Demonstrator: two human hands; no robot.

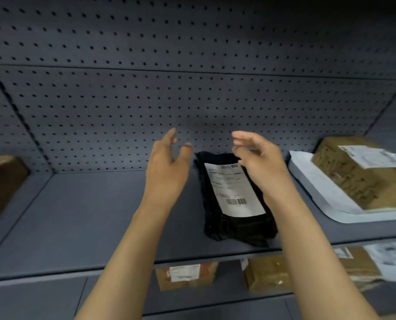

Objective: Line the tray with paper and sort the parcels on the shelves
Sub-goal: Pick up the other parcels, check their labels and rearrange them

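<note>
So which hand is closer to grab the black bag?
Probably the right hand: it hovers open directly over the top of the black bag. The left hand, also open, is off to the bag's side above bare shelf.

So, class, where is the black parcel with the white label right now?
In the head view the black parcel lies flat on the grey shelf, right of centre, between the open left hand and the paper-lined tray.
</note>
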